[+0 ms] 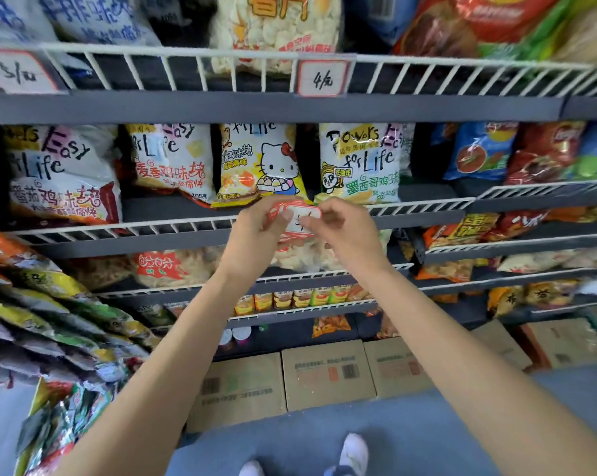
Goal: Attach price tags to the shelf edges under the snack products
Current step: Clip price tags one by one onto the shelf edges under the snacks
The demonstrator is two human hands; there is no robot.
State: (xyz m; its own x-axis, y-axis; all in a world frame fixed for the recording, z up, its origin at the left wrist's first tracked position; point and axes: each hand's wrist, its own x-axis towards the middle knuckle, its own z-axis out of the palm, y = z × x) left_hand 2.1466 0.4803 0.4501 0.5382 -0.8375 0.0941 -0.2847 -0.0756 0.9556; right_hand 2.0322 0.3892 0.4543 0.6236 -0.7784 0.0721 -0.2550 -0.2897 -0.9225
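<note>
Glossy plastic snack bags (261, 163); white-coated wire rail (118, 230); matt cardboard boxes (328, 374).

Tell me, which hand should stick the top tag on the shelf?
Probably the right hand: its fingers pinch the top price tag, while the left hand holds the stack of tags.

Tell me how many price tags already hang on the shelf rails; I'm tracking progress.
2, both on the top wire rail: one price tag at far left, one near the middle. More are in the hands, unattached; others may be out of view.
</note>
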